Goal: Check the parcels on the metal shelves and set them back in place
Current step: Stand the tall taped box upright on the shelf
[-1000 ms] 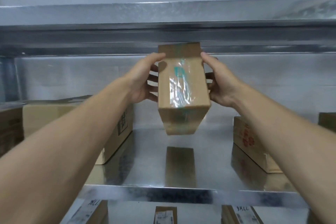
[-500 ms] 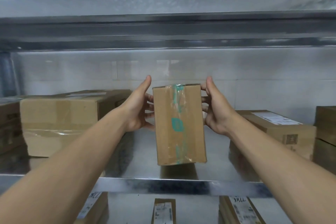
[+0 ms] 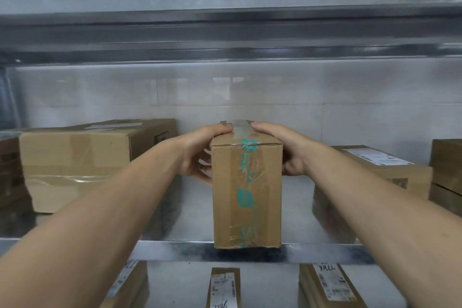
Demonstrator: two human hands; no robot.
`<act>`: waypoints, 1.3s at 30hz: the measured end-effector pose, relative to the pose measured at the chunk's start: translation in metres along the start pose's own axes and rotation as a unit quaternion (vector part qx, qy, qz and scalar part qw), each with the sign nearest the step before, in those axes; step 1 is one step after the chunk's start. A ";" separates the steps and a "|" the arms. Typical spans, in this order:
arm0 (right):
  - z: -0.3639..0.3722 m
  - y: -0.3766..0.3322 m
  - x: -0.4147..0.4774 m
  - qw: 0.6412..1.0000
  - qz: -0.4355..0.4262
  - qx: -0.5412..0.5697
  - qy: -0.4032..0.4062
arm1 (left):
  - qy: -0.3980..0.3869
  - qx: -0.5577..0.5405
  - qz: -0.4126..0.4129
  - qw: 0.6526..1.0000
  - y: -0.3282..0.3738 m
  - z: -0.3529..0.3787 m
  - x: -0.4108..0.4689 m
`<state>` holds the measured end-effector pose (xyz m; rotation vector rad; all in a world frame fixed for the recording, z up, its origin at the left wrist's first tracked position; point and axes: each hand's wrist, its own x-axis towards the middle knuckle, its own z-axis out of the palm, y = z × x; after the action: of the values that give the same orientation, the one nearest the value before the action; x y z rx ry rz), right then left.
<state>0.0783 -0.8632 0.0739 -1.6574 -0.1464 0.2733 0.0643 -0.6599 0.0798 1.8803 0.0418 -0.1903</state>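
I judge this the putting-back step: on the metal shelf [image 3: 325, 252], at its front lip towards 6 o'clock, the tall taped parcel [image 3: 247, 195] stands upright; whether its weight is fully down I cannot tell. My left hand [image 3: 200, 155] and right hand [image 3: 287, 150] clasp its upper sides, digits curled over the top. Next it wants a level push towards 12 o'clock, then release. White tiled wall [image 3: 225, 97] behind, upper shelf [image 3: 225, 32] overhead; big carton [image 3: 75, 165] at 9 o'clock, flat labelled parcel [image 3: 375, 165] at 3 o'clock, both apart from mine
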 end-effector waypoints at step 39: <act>-0.024 0.005 -0.003 0.997 0.033 0.073 0.006 | 0.024 -0.027 -0.106 0.994 -0.057 0.002 0.008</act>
<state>0.0810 -0.8874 0.0712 -1.5195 -0.0619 0.3173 0.0648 -0.6441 0.0241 1.8250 0.2784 -0.2859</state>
